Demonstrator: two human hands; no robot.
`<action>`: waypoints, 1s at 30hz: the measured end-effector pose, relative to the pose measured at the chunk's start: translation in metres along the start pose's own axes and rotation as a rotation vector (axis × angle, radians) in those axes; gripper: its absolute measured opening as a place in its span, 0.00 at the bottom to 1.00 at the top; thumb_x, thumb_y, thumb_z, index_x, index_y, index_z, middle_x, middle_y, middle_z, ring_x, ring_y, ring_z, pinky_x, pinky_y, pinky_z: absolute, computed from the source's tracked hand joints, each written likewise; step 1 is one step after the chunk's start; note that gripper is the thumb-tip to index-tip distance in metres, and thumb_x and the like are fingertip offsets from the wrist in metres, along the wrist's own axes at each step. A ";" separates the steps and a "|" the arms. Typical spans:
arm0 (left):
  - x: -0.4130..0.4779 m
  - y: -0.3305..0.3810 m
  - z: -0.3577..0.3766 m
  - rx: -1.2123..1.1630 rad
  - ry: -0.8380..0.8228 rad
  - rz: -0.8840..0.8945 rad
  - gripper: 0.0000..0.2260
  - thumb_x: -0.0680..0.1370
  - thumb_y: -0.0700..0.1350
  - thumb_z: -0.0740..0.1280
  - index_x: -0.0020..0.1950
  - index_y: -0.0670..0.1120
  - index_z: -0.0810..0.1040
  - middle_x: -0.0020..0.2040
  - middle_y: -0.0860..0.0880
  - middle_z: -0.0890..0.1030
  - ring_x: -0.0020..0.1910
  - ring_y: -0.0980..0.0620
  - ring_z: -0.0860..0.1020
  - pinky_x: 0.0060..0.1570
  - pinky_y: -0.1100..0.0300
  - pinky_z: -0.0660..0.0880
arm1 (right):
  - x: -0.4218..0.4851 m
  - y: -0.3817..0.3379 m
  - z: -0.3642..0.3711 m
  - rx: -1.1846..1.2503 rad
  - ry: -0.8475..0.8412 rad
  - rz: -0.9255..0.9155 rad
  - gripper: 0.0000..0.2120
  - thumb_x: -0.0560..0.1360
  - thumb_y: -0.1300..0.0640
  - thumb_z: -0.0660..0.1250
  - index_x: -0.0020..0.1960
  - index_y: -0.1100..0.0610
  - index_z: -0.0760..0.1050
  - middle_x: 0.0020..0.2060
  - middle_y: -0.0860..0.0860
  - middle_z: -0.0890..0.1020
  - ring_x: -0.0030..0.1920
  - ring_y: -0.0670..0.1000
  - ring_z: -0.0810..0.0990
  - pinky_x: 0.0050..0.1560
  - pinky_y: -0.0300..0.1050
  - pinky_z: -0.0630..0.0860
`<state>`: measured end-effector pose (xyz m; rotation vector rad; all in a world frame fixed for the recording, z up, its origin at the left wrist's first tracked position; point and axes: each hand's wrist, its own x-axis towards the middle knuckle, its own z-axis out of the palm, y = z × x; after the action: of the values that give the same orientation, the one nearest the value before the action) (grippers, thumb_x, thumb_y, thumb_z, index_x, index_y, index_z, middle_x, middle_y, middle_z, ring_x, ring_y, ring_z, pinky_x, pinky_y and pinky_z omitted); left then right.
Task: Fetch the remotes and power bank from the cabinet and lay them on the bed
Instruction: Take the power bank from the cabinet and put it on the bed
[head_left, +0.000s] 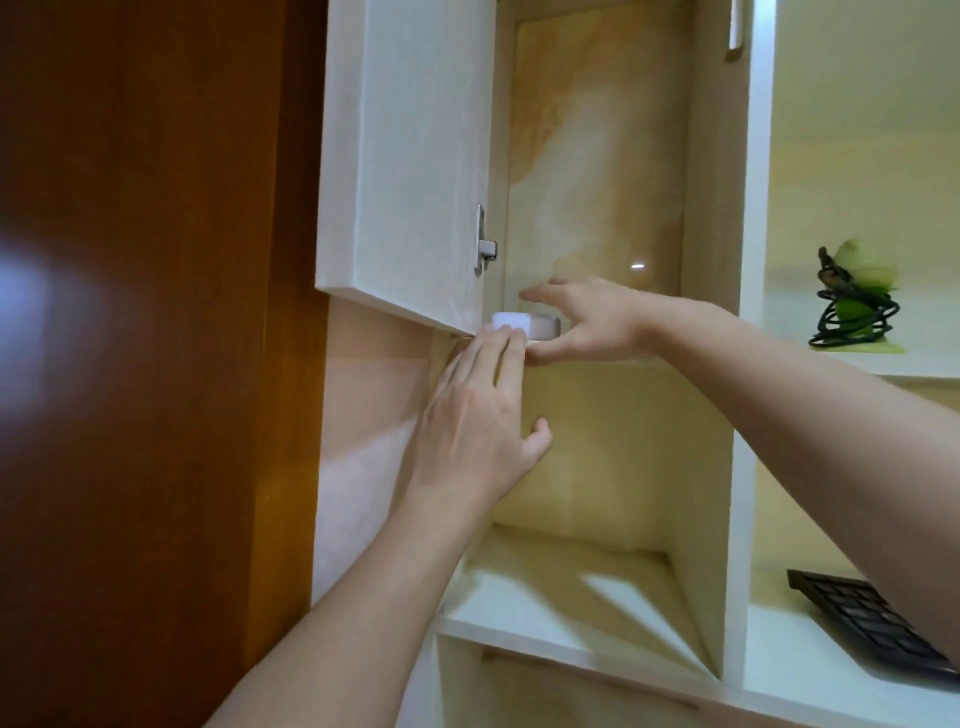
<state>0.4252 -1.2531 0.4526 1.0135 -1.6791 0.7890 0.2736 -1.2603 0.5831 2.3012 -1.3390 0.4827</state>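
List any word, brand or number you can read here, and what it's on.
No text can be read in this view.
White device: blurred, no marking readable.
Black keyboard, lower right: key legends too small and blurred to read.
Cabinet door: no label visible.

Left hand (480, 415), right hand (587, 325), power bank (525, 323) (blurred)

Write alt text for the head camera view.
At an open cabinet, the left hand touches the front of a white power bank on a shelf edge while the right hand spreads around its side. A dark keypad lies lower right.
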 end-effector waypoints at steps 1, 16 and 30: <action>0.000 -0.001 0.001 -0.019 0.005 0.000 0.36 0.68 0.50 0.73 0.73 0.38 0.69 0.71 0.41 0.73 0.73 0.44 0.69 0.72 0.51 0.69 | 0.003 -0.002 -0.001 0.010 -0.035 0.012 0.43 0.70 0.30 0.65 0.77 0.54 0.62 0.73 0.53 0.70 0.71 0.56 0.70 0.68 0.50 0.68; 0.001 -0.002 -0.006 -0.076 0.023 -0.011 0.32 0.68 0.47 0.73 0.71 0.40 0.71 0.70 0.43 0.73 0.67 0.44 0.74 0.64 0.52 0.74 | -0.008 -0.005 0.002 0.048 0.074 -0.050 0.23 0.70 0.33 0.70 0.52 0.51 0.76 0.39 0.53 0.81 0.38 0.52 0.78 0.37 0.49 0.71; -0.006 0.015 -0.034 -0.297 0.033 -0.183 0.32 0.73 0.50 0.73 0.75 0.42 0.68 0.70 0.46 0.74 0.66 0.47 0.75 0.62 0.60 0.69 | -0.050 0.001 0.026 0.063 0.674 -0.070 0.18 0.70 0.42 0.74 0.48 0.56 0.79 0.34 0.49 0.80 0.35 0.58 0.77 0.35 0.54 0.77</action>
<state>0.4272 -1.2154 0.4565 0.9234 -1.5919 0.4194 0.2513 -1.2377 0.5360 1.9443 -0.9094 1.1597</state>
